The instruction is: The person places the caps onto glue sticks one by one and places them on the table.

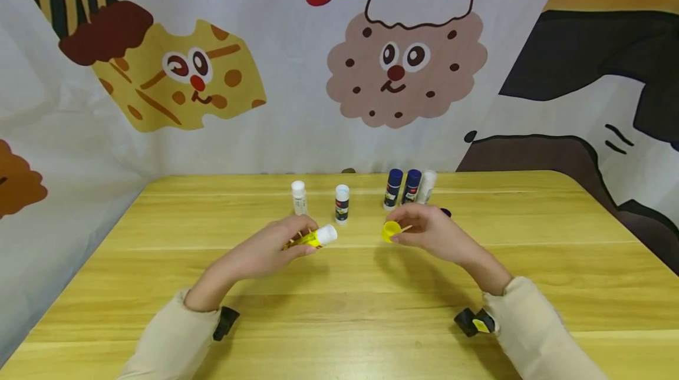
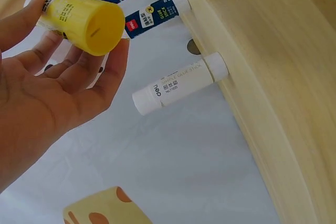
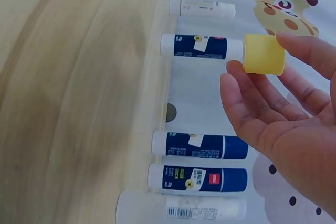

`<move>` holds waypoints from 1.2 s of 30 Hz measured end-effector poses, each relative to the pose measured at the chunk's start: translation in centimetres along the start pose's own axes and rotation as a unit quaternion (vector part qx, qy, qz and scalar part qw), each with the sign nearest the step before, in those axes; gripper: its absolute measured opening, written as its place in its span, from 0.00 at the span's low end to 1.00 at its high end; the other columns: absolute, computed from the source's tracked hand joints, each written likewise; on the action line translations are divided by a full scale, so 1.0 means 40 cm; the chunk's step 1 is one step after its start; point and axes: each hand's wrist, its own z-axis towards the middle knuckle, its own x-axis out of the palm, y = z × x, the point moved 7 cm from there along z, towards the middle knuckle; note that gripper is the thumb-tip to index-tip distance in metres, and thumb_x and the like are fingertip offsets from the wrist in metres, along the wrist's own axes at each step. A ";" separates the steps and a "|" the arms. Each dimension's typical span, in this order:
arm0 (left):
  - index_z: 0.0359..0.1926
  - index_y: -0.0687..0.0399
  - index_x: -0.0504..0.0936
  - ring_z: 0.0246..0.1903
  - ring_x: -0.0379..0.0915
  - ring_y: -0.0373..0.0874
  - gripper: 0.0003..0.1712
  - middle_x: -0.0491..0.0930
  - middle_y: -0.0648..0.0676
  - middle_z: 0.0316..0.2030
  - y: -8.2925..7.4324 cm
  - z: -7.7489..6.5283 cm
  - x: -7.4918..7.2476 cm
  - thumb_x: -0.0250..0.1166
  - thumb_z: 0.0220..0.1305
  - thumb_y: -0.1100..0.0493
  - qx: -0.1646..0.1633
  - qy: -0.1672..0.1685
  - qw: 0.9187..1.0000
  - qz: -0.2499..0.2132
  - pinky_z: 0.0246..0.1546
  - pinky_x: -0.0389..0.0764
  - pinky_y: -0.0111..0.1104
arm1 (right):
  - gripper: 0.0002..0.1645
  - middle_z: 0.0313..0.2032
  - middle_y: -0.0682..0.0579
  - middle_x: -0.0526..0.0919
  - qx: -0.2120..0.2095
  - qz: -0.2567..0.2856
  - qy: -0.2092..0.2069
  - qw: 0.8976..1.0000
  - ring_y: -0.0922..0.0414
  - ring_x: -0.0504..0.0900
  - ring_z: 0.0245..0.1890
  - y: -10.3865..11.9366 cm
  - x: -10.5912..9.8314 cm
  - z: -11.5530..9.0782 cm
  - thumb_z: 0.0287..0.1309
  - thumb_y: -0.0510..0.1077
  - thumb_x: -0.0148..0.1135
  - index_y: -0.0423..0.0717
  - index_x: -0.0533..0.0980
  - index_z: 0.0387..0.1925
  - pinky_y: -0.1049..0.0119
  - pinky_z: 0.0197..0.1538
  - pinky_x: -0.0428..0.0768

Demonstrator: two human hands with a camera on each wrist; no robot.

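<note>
My left hand (image 1: 265, 250) grips a yellow glue stick (image 1: 313, 240) tilted over the table, its bare white end towards the right. In the left wrist view the thumb and fingers are round the yellow body, whose flat base faces the camera. Across from it, my right hand (image 1: 432, 231) pinches a round yellow cap (image 1: 391, 231) between thumb and fingers. The right wrist view has the cap (image 3: 264, 54) side-on, overlapping an upright glue stick (image 3: 199, 46) behind it. A gap separates the yellow stick from its cap.
A white glue stick (image 1: 299, 198) and a blue-labelled one with a white top (image 1: 342, 204) stand behind my hands. Further right are two blue-topped glue sticks (image 1: 393, 190) and another white one (image 1: 427, 187). A small dark object (image 1: 446, 212) shows behind my right hand. A cartoon-printed cloth (image 1: 297, 103) hangs behind the table.
</note>
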 end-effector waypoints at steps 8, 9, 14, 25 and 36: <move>0.45 0.58 0.72 0.35 0.69 0.40 0.10 0.73 0.49 0.36 -0.006 0.010 0.006 0.59 0.62 0.62 0.005 -0.001 1.000 0.015 0.35 0.72 0.33 | 0.16 0.43 0.43 0.77 -0.013 -0.005 -0.001 1.000 0.51 0.77 0.41 0.017 0.012 0.005 0.51 0.32 0.63 0.35 0.74 0.44 0.66 0.41 0.77; 0.45 0.58 0.72 0.34 0.68 0.40 0.10 0.73 0.49 0.36 -0.007 0.012 0.007 0.59 0.62 0.62 0.005 -0.001 1.000 0.016 0.35 0.71 0.33 | 0.16 0.42 0.44 0.77 -0.015 -0.007 -0.002 1.000 0.51 0.77 0.40 0.019 0.013 0.006 0.51 0.32 0.64 0.36 0.75 0.44 0.66 0.40 0.77; 0.45 0.59 0.72 0.33 0.67 0.40 0.11 0.73 0.49 0.36 -0.017 0.021 0.013 0.59 0.62 0.62 0.005 0.005 1.000 0.022 0.34 0.71 0.32 | 0.14 0.40 0.45 0.78 -0.021 -0.008 -0.005 1.000 0.53 0.77 0.37 0.025 0.019 0.010 0.50 0.33 0.65 0.36 0.76 0.41 0.65 0.39 0.78; 0.48 0.60 0.73 0.35 0.68 0.41 0.13 0.74 0.51 0.39 -0.030 0.040 0.022 0.59 0.63 0.61 -0.007 0.003 0.999 0.035 0.37 0.72 0.34 | 0.13 0.40 0.47 0.78 -0.032 -0.018 -0.005 0.999 0.53 0.76 0.37 0.031 0.032 0.010 0.50 0.35 0.66 0.37 0.77 0.40 0.64 0.40 0.77; 0.48 0.61 0.74 0.36 0.69 0.42 0.14 0.74 0.52 0.39 -0.045 0.058 0.030 0.59 0.63 0.59 -0.001 0.002 0.999 0.040 0.39 0.72 0.36 | 0.15 0.39 0.48 0.78 -0.039 -0.017 0.002 0.999 0.53 0.77 0.39 0.032 0.047 0.011 0.51 0.35 0.65 0.38 0.76 0.42 0.63 0.42 0.77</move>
